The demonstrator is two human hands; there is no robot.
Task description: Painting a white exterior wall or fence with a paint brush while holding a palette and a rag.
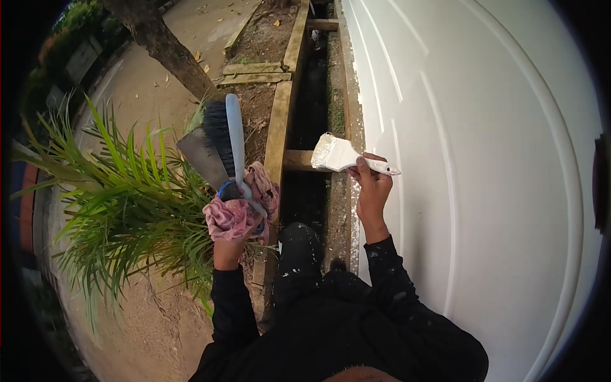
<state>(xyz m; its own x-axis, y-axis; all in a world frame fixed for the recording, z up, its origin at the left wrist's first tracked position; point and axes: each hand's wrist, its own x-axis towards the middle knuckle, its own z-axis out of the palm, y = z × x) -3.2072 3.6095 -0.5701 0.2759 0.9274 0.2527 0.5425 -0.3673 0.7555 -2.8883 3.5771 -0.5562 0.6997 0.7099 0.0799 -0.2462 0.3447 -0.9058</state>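
My right hand (373, 197) grips the handle of a wide paintbrush (337, 155), whose bristles and body are coated in white paint. Its bristles point left, over the drain. In my left hand (228, 253) are several things bunched together: a hand brush (235, 134) with a pale blue handle and dark bristles, a broad flat scraper blade (205, 156), and a crumpled pink rag (230, 218). The rag wraps round the lower ends of the tools and hides most of my left fingers. Blue and black handle parts show through its folds.
A white wall (509, 178) with raised mouldings rises close on my right. Below me runs a dark drain (310, 102) with concrete edges (278, 127) and crossbeams. Leafy green plants (140, 216) crowd my left side, and a tree trunk (162, 48) leans beyond them.
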